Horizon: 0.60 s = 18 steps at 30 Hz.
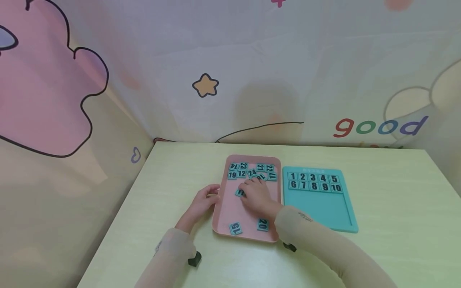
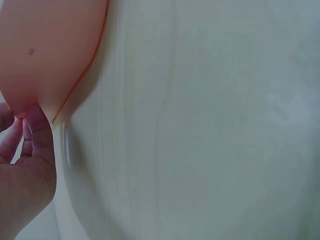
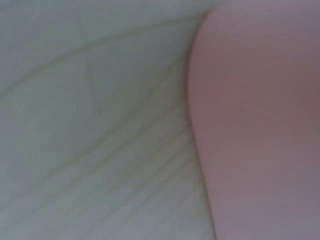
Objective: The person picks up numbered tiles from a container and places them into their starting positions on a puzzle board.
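Observation:
In the head view, my left hand [image 1: 201, 202] is at the left side of a pink tray [image 1: 230, 212]. The left wrist view shows its thumb and fingers [image 2: 42, 132] pinching the tray's rim. Over the middle of the tray, my right hand [image 1: 256, 196] has curled fingers on a small teal number tile [image 1: 239, 193], which they partly cover. Several more tiles lie loose near the tray's far end, among them tile 12 [image 1: 241, 173] and tile 17 [image 1: 272, 176]. Tile 15 [image 1: 235, 228] and tile 20 [image 1: 263, 225] are at the near end.
Right of the tray lies a teal board [image 1: 313, 210], its top two rows filled with tiles 1 to 10 [image 1: 314, 182]. Both rest on a pale wooden table [image 1: 392, 208]. A printed cloth [image 1: 252, 108] hangs behind. The right wrist view is blurred, without the hand.

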{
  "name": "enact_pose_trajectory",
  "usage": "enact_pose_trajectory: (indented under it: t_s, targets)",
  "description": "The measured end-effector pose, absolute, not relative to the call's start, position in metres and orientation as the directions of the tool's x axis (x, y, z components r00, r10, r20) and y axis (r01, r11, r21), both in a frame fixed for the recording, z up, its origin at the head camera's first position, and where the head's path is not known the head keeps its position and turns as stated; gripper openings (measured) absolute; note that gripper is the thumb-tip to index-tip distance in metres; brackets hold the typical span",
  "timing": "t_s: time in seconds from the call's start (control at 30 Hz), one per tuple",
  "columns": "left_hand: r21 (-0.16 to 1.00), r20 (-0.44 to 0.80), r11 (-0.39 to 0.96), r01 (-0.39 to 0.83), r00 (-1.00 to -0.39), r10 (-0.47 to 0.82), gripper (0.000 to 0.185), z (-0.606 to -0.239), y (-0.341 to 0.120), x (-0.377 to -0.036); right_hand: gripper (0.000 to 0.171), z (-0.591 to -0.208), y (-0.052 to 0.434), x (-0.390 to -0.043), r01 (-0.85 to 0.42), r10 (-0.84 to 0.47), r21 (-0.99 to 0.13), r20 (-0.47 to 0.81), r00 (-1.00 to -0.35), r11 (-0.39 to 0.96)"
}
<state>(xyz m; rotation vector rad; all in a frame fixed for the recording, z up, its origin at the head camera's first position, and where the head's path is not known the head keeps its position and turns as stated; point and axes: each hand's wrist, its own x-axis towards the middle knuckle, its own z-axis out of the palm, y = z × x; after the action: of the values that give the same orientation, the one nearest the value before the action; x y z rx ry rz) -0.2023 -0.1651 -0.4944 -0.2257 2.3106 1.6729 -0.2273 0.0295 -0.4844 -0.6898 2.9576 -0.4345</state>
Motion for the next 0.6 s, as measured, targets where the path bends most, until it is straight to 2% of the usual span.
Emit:
enact_pose_trajectory:
  t_s: [0.23,0.6]
  targets:
    - [0.902,-0.322,0.316,-0.295,-0.946,0.035,0.038,-0.495,-0.164,-0.203,0.04,-0.48,0.043,-0.228,-0.378,-0.446,-0.439,-0.06,-0.893,0.815]
    - [0.906,-0.325,0.301,-0.299,-0.945,0.039,0.038,-0.491,-0.163,-0.201,0.029,-0.451,0.073,-0.233,-0.531,-0.536,-0.432,0.122,-0.836,0.729]
